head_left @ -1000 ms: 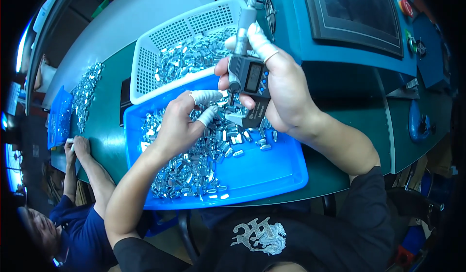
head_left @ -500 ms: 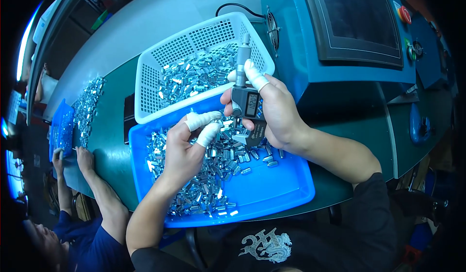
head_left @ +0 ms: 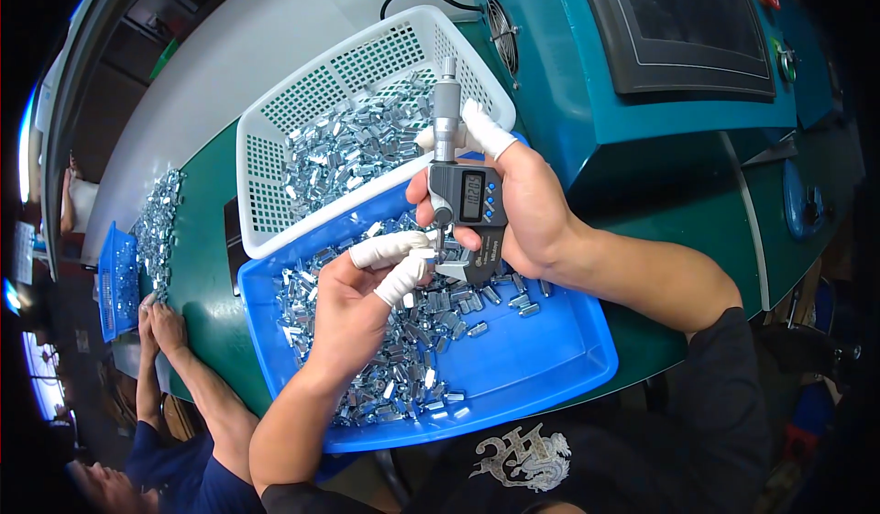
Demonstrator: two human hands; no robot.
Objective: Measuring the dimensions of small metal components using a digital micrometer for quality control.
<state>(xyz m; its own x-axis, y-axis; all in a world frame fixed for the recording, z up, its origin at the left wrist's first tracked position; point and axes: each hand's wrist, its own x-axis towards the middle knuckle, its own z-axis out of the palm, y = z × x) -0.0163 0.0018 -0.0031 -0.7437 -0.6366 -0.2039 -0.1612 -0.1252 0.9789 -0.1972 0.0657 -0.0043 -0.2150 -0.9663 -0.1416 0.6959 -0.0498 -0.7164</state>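
My right hand (head_left: 536, 211) is wrapped round a digital micrometer (head_left: 446, 184), held upright with its display facing up at me. The thumb, in a white finger cover, stands slightly off the grey thimble. My left hand (head_left: 353, 308) has white covers on thumb and forefinger. These pinch a small shiny metal piece (head_left: 429, 254), mostly hidden by the fingertips, at the micrometer's measuring gap. Beneath both hands, a blue tray (head_left: 522, 376) holds many loose hexagonal metal pieces (head_left: 390, 390).
Behind the tray, and overlapping its far edge, a white perforated basket (head_left: 261, 170) holds more metal pieces. A teal machine (head_left: 568, 65) with a dark screen stands at the right. Leftward, a co-worker's hands (head_left: 160, 326) are beside a heap of pieces (head_left: 158, 221) and a blue basket (head_left: 117, 285).
My left fingertips have come in closer to the micrometer's gap with the small piece. My right thumb has eased away from the thimble. The co-worker's hands have come together by the heap.
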